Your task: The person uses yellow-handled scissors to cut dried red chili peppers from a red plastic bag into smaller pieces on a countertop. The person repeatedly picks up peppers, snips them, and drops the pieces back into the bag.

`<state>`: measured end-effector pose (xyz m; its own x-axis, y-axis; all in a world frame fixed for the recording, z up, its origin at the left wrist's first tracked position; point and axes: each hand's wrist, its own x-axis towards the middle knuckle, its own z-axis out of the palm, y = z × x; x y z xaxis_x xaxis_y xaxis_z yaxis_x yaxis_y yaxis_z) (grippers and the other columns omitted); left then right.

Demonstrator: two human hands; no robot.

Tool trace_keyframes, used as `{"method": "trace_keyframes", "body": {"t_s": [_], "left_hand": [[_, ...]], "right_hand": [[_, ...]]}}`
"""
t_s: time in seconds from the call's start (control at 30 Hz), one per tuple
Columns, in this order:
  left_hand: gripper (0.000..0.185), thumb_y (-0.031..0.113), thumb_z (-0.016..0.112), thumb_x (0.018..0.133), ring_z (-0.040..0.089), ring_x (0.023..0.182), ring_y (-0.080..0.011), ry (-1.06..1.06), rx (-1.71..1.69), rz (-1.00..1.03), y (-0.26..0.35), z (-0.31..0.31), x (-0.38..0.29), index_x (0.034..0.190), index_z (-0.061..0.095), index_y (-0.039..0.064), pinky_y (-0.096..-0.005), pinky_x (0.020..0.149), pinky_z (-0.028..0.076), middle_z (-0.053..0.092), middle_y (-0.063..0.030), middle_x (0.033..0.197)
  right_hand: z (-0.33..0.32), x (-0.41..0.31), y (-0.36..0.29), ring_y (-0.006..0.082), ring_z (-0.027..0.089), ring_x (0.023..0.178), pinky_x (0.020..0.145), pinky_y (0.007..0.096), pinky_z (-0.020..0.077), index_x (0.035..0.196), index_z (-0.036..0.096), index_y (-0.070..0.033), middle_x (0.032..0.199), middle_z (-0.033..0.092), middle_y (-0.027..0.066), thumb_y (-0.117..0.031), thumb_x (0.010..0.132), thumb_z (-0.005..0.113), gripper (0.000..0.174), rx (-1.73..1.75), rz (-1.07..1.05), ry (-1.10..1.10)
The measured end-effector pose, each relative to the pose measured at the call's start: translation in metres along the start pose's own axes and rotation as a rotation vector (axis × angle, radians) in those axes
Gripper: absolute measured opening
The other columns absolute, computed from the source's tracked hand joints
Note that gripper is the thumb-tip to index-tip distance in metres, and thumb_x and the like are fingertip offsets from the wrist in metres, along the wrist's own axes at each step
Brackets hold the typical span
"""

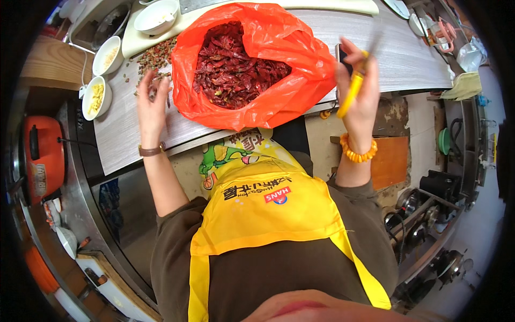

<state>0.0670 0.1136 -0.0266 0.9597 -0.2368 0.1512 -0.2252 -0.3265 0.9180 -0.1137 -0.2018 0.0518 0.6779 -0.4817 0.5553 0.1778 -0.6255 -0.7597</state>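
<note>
A large red plastic bag (297, 44) stands open at the table's front edge, filled with dried red chillies (237, 70). My right hand (365, 102), beside the bag's right side, grips yellow-handled scissors (350, 98); their blades point up and away and are blurred. To the left of the bag, my left hand (151, 106) is raised with thumb and fingers apart. It appears to hold nothing. Beyond its fingertips spreads a loose pile of small dried reddish-green peppercorns (155, 58), partly hidden by the bag.
White bowls stand at the left: one with chopped yellow pieces (105, 106), one with pale bits (116, 66). Another white bowl (149, 28) sits on a cream mat (130, 42). A dark phone-like object (341, 52) lies behind my right hand. The grey table (402, 60) extends right.
</note>
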Motion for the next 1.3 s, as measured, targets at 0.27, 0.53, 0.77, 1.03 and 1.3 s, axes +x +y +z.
{"method": "trace_keyframes", "body": {"t_s": [0.27, 0.53, 0.77, 1.03, 1.3], "left_hand": [[0.019, 0.009, 0.070, 0.079, 0.056, 0.097, -0.0222, 0.131, 0.300, 0.508, 0.062, 0.033, -0.015, 0.097, 0.066, 0.005, -0.0340, 0.086, 0.044, 0.060, -0.0111, 0.103], [0.014, 0.013, 0.071, 0.075, 0.054, 0.098, -0.0262, -0.252, 0.640, 0.672, 0.090, 0.095, 0.005, 0.083, 0.066, 0.004, -0.0352, 0.087, 0.043, 0.061, -0.0072, 0.097], [0.009, 0.009, 0.066, 0.085, 0.059, 0.079, -0.0094, -0.117, -0.312, 0.046, 0.077, 0.067, -0.008, 0.090, 0.065, 0.002, -0.0224, 0.071, 0.047, 0.064, -0.0025, 0.087], [0.013, 0.006, 0.065, 0.087, 0.056, 0.071, -0.0054, -0.048, -0.587, -0.077, 0.073, 0.057, -0.032, 0.096, 0.064, -0.001, -0.0180, 0.063, 0.044, 0.066, -0.0037, 0.085], [0.011, 0.005, 0.066, 0.085, 0.059, 0.074, -0.0055, -0.118, -0.566, -0.043, 0.073, 0.065, -0.040, 0.093, 0.063, -0.001, -0.0176, 0.068, 0.047, 0.066, -0.0038, 0.085]], "right_hand": [[0.029, 0.006, 0.000, 0.0327, 0.058, 0.091, 0.077, 0.0366, 0.0466, 0.100, 0.055, 0.001, 0.099, 0.061, 0.0159, -0.015, 0.076, 0.075, 0.035, -0.344, -0.117, -0.151], [-0.001, -0.031, -0.049, 0.0102, 0.050, 0.063, 0.057, 0.0252, 0.0422, 0.090, 0.054, -0.001, 0.076, 0.051, 0.0021, -0.015, 0.085, 0.067, 0.020, 0.179, 0.245, -0.211], [0.021, -0.085, -0.033, 0.0066, 0.051, 0.059, 0.056, 0.0218, 0.0505, 0.089, 0.054, -0.001, 0.068, 0.048, 0.0001, -0.032, 0.096, 0.050, 0.032, 0.752, 0.849, -0.818], [0.084, -0.069, -0.052, 0.0085, 0.049, 0.052, 0.057, 0.0276, 0.0542, 0.086, 0.055, -0.001, 0.063, 0.047, 0.0013, -0.048, 0.096, 0.043, 0.049, 0.934, 0.954, -0.795], [0.100, -0.073, -0.052, 0.0086, 0.041, 0.041, 0.045, 0.0277, 0.0510, 0.067, 0.045, -0.004, 0.054, 0.039, -0.0007, -0.043, 0.097, 0.044, 0.049, 0.827, 0.909, -0.618]]}}
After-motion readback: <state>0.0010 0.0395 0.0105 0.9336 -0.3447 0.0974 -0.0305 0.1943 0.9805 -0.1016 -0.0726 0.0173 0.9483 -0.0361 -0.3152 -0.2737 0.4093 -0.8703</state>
